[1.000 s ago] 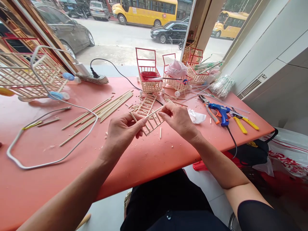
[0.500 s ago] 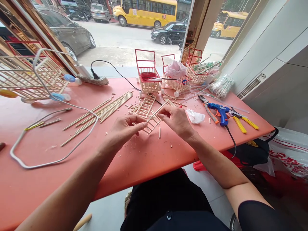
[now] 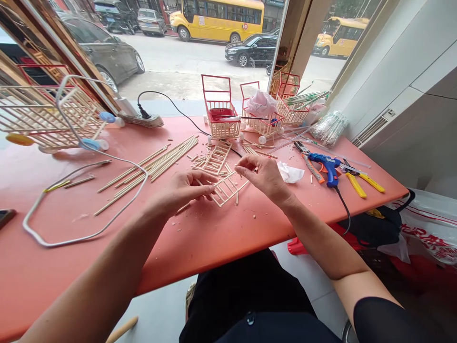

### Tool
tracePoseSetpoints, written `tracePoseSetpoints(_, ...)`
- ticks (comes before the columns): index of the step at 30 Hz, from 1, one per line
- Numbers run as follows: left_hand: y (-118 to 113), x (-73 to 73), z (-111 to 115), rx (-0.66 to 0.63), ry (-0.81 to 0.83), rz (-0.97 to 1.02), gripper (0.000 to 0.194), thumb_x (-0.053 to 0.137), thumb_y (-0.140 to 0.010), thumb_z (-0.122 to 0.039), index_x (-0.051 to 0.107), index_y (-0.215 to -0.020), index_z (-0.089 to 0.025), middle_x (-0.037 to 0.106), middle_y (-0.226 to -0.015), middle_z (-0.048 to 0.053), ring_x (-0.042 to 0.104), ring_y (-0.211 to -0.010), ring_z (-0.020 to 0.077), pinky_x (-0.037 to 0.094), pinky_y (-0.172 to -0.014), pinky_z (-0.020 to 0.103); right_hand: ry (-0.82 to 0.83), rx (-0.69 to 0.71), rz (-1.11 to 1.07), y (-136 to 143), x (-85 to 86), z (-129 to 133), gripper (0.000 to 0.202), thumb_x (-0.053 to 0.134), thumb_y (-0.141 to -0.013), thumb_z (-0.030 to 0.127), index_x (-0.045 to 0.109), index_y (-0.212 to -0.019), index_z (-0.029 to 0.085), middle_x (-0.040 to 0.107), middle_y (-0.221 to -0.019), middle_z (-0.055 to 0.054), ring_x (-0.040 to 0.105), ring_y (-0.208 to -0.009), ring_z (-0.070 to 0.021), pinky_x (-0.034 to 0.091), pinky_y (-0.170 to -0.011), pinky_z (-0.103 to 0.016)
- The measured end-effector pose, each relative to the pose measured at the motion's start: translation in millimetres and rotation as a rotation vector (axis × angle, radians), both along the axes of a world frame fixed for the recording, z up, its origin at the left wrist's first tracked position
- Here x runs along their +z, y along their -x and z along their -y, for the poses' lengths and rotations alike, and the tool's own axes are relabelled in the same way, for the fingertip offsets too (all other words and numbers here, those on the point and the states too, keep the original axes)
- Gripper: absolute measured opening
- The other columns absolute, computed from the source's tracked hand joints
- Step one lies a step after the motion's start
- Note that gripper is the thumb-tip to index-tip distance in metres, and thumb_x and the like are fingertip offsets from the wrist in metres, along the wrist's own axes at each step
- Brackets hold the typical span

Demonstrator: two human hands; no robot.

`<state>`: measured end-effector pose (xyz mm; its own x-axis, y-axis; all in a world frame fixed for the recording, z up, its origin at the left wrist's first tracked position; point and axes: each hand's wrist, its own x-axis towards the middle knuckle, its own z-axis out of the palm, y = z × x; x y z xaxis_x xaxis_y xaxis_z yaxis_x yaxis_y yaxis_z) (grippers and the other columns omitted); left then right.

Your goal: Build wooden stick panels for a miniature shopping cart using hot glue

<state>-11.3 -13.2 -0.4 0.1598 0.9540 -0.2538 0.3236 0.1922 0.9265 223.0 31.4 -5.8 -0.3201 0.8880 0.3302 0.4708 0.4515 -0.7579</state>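
Observation:
My left hand (image 3: 193,189) pinches one side of a small ladder-like frame of thin wooden sticks (image 3: 226,190), tilted just over the table. Past the frame's far right end is my right hand (image 3: 263,177), thumb and fingertips pressed together; anything between them is too small to make out. Behind my hands lies a second stick lattice (image 3: 216,159) among short cut pieces. A bundle of long thin sticks (image 3: 162,162) rests to the left of it.
Small stick-built carts with red handles (image 3: 221,116) stand by the window. A blue glue gun (image 3: 330,169), yellow-handled pliers (image 3: 357,186) and crumpled paper (image 3: 291,172) lie on the right. A looped grey cable (image 3: 30,228) and a power strip (image 3: 143,120) are on the left.
My right hand has come slightly away from the frame's end. The frame, still in my left hand, has turned flatter and more of its lattice shows.

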Motion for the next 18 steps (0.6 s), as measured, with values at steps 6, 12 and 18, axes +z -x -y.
tracePoseSetpoints(6,7,-8.0,-3,-0.021,-0.109,-0.224,0.038,0.076,-0.078,-0.052,0.082,-0.1,-0.021,0.062,-0.057,0.0,0.048,-0.044,0.0144,0.03,-0.042,0.026,0.112,0.137,-0.192,-1,0.5,0,0.028,0.076,-0.089,0.045,0.074,-0.085,0.018,0.075,-0.081,-0.002,0.062,-0.07,-0.0123,0.047,-0.068,-0.026)
tracePoseSetpoints(12,-5,-13.3,2,0.071,-0.591,-0.329,0.032,0.076,-0.082,-0.048,0.085,-0.098,-0.022,0.079,-0.099,0.008,0.066,-0.084,0.0211,0.048,-0.07,0.029,0.129,0.16,-0.256,5,-0.5,7,0.039,0.078,-0.086,0.057,0.073,-0.088,0.018,0.076,-0.082,-0.003,0.067,-0.075,-0.0142,0.049,-0.07,-0.027)
tracePoseSetpoints(18,-26,-12.4,10,0.011,-0.552,-0.195,0.024,0.072,-0.085,-0.043,0.082,-0.087,-0.021,0.08,-0.077,0.003,0.066,-0.069,0.0182,0.047,-0.068,0.029,0.036,0.179,-0.129,15,-3.0,17,0.028,0.071,-0.095,0.045,0.071,-0.088,0.019,0.074,-0.08,-0.001,0.062,-0.07,-0.0126,0.046,-0.068,-0.026)
